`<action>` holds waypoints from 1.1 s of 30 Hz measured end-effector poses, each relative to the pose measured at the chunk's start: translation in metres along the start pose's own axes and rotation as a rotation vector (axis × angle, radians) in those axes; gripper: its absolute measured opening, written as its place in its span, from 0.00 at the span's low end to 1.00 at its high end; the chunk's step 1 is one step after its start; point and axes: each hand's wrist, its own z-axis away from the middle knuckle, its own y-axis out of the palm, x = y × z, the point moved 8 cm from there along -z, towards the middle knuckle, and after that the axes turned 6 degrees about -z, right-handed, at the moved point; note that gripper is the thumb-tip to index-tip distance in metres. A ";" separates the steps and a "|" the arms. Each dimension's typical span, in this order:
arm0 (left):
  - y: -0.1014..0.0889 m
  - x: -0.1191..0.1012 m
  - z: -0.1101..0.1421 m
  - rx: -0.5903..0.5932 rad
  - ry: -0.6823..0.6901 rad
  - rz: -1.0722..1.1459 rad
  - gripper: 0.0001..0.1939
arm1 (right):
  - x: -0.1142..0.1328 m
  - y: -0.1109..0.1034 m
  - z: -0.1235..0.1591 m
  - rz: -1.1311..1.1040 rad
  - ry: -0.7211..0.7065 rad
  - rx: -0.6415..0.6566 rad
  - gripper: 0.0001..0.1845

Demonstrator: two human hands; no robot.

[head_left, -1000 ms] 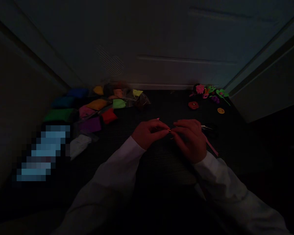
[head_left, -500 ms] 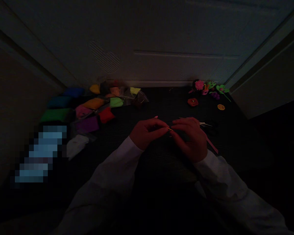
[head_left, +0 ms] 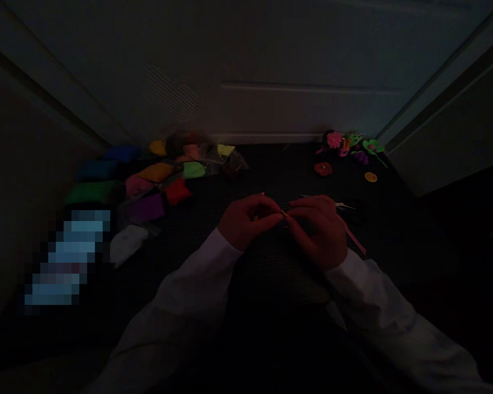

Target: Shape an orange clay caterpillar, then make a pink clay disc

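In the middle of the dark table my left hand (head_left: pixel 248 220) pinches a small, thin yellowish strip (head_left: pixel 284 213) between thumb and forefinger. From the other side my right hand (head_left: pixel 322 232) meets it, thumb and finger closed at the strip's other end. The dim light hides what the strip is made of. Partly under my right hand lies a long pink strip (head_left: pixel 355 239). Scissors (head_left: pixel 347 206) lie just beyond that hand, partly covered by it. A tiny pink bit (head_left: pixel 262 194) shows behind my left hand.
Bags of coloured soft clay, such as green (head_left: pixel 91 192), purple (head_left: pixel 147 207) and red (head_left: pixel 178 191), lie at the left. Small clay flowers (head_left: pixel 334 140) and a purple cluster (head_left: pixel 360 158) stand back right, near a red piece (head_left: pixel 323 169) and a yellow disc (head_left: pixel 371 177). A pale panel (head_left: pixel 271 112) rises behind.
The thin strip has turned slightly between my fingertips, and my right thumb and finger have come closer to it. The view has shifted a little.
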 end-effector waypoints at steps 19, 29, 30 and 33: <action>-0.001 -0.014 0.002 -0.030 0.195 -0.276 0.08 | -0.001 0.000 0.000 0.016 -0.012 0.010 0.05; -0.001 -0.017 0.003 -0.035 0.244 -0.288 0.08 | -0.005 0.001 0.001 -0.019 -0.007 0.000 0.06; 0.000 -0.017 0.003 -0.032 0.243 -0.287 0.08 | -0.005 0.001 0.001 -0.023 -0.005 -0.003 0.06; 0.000 -0.016 0.002 -0.019 0.237 -0.289 0.09 | -0.005 0.001 0.001 -0.032 -0.001 -0.005 0.06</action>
